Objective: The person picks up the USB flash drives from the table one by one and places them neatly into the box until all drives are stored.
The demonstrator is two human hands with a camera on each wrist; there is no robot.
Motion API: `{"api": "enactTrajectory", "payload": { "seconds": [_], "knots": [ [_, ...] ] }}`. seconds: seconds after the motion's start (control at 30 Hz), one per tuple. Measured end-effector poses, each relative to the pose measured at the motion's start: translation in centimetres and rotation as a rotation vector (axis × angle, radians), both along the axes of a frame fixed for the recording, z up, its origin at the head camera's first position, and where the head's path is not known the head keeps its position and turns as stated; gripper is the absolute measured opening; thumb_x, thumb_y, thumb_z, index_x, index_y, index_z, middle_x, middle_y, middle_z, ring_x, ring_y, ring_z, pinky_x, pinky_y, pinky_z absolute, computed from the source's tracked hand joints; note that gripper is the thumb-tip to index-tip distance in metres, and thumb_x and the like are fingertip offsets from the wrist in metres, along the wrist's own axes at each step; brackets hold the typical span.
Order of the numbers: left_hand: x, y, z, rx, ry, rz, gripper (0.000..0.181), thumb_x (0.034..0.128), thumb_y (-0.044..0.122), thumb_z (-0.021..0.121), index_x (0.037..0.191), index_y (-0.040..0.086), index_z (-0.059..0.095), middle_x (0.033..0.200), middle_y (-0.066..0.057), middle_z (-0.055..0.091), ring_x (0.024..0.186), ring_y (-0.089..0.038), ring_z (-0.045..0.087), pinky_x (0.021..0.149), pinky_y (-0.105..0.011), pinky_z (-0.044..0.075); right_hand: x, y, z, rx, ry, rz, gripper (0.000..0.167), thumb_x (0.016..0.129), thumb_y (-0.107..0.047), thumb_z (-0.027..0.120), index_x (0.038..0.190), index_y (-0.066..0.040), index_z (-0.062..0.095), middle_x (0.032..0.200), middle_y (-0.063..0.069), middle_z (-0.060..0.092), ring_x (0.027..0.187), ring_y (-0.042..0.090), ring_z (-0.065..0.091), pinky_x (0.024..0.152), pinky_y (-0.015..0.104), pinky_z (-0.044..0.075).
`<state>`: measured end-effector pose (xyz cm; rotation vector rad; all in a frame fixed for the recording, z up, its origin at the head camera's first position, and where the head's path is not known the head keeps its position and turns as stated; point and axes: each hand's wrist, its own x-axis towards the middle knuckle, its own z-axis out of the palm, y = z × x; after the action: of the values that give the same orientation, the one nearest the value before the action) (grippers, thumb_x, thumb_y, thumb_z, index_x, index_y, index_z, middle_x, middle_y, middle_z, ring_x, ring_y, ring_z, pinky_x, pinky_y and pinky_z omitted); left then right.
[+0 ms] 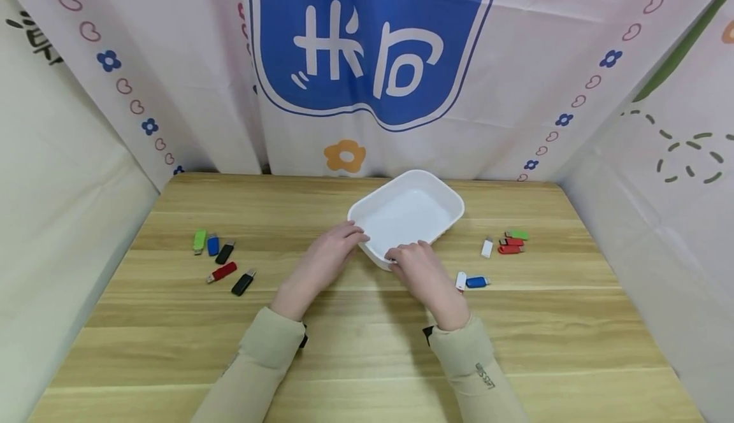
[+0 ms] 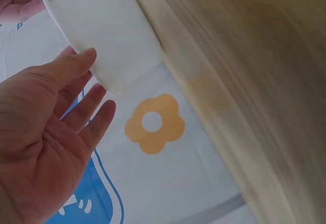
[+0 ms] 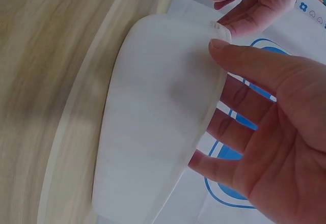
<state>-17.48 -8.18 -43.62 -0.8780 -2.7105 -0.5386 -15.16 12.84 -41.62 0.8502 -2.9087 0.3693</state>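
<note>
A white plastic tub (image 1: 418, 213) stands at an angle near the back of the wooden table, and its inside is bare. At its left corner my left hand (image 1: 329, 254) holds the rim. My right hand (image 1: 418, 270) grips the near rim, fingers over the edge. The right wrist view has the right thumb against the outer wall of the tub (image 3: 147, 112), with the fingers behind the rim. In the left wrist view the left hand (image 2: 46, 127) pinches the rim between thumb and fingers.
Several USB sticks lie at left, among them a green one (image 1: 199, 241) and a red one (image 1: 222, 272). Others lie at right, including a white one (image 1: 487, 247) and a blue one (image 1: 477, 281) close to my right wrist. A printed curtain (image 1: 304, 143) hangs behind the table.
</note>
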Motion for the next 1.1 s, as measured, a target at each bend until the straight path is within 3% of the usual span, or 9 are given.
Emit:
{"api": "enactTrajectory", "payload": {
  "seconds": [0.17, 0.4, 0.63, 0.87, 1.1],
  "knots": [
    [-0.1, -0.1, -0.2, 0.007, 0.056, -0.008, 0.024, 0.0866, 0.003, 0.075, 0.109, 0.011, 0.073, 0.116, -0.006, 0.07, 0.115, -0.024, 0.065, 0.097, -0.037, 0.055, 0.0, 0.0, 0.0, -0.023, -0.015, 0.019, 0.007, 0.088, -0.008, 0.074, 0.095, -0.008, 0.076, 0.089, 0.005, 0.076, 0.082, 0.024, 0.071, 0.081, 0.043, 0.051],
    [0.1, -0.3, -0.1, -0.012, 0.065, -0.007, 0.02, 0.0867, 0.003, 0.075, 0.105, 0.013, 0.075, 0.112, -0.005, 0.072, 0.107, -0.022, 0.068, 0.091, -0.034, 0.058, -0.1, 0.2, -0.2, -0.038, -0.046, 0.03, 0.008, 0.088, -0.007, 0.074, 0.095, -0.009, 0.077, 0.09, 0.004, 0.077, 0.085, 0.021, 0.072, 0.087, 0.044, 0.052],
    [0.3, -0.4, 0.0, -0.022, 0.084, -0.008, 0.02, 0.085, 0.002, 0.076, 0.1, 0.014, 0.075, 0.108, -0.004, 0.073, 0.105, -0.021, 0.069, 0.089, -0.034, 0.058, 0.1, 0.5, 0.1, -0.055, -0.07, 0.057, 0.01, 0.088, -0.007, 0.074, 0.097, -0.007, 0.077, 0.092, 0.006, 0.077, 0.09, 0.023, 0.073, 0.102, 0.057, 0.047],
    [0.4, -0.3, 0.2, -0.034, 0.049, -0.01, 0.016, 0.0875, 0.003, 0.074, 0.098, 0.015, 0.075, 0.106, -0.001, 0.073, 0.103, -0.019, 0.069, 0.089, -0.033, 0.057, 0.3, 0.8, 0.1, -0.05, -0.073, 0.051, 0.012, 0.088, -0.006, 0.074, 0.098, -0.007, 0.078, 0.094, 0.004, 0.078, 0.093, 0.023, 0.073, 0.109, 0.057, 0.043],
    [0.7, -0.3, 0.6, -0.062, 0.001, -0.003, 0.016, 0.0874, 0.005, 0.074, 0.098, 0.017, 0.076, 0.105, 0.001, 0.074, 0.102, -0.019, 0.069, 0.089, -0.033, 0.057, 0.3, 1.1, 0.0, -0.074, -0.036, 0.063, 0.01, 0.084, -0.003, 0.076, 0.092, -0.008, 0.079, 0.09, 0.003, 0.078, 0.091, 0.021, 0.072, 0.104, 0.05, 0.049]
  ]
}}
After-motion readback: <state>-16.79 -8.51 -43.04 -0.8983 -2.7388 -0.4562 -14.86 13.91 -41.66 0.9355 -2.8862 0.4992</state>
